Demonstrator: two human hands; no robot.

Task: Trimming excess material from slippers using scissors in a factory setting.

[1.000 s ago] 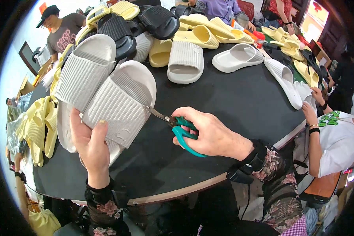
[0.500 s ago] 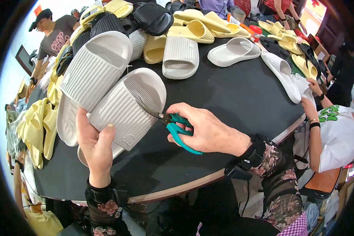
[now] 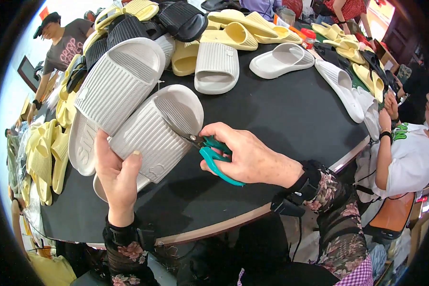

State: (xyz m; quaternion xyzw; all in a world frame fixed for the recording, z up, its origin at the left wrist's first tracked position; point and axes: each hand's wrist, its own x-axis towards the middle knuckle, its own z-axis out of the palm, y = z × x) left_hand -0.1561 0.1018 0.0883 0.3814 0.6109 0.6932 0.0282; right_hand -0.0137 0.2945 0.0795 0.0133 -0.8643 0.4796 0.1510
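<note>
Two light grey ribbed slide slippers lie tilted side by side in front of me. My left hand (image 3: 117, 174) grips the nearer slipper (image 3: 150, 138), thumb on its strap, while its fingertips meet the other slipper (image 3: 117, 88). Closed around teal-handled scissors (image 3: 217, 162), my right hand (image 3: 252, 155) is at the nearer slipper's right side. The scissors' dark blades reach into the foot opening along the strap's edge. A thin thread end sticks up between the two slippers. What the blade tips touch is hard to make out.
Yellow and black slippers (image 3: 183, 21) are heaped at the back left. More yellow slippers (image 3: 45, 155) lie at the left edge. Single grey slippers (image 3: 217, 69) stand farther back on the black table (image 3: 252, 109). A co-worker in white (image 3: 407, 162) handles slippers at the right; others work around the table.
The nearer slipper has shifted very slightly, with the scissors still inside its opening. At the right, the co-worker's hands have moved up and away from the grey slipper.
</note>
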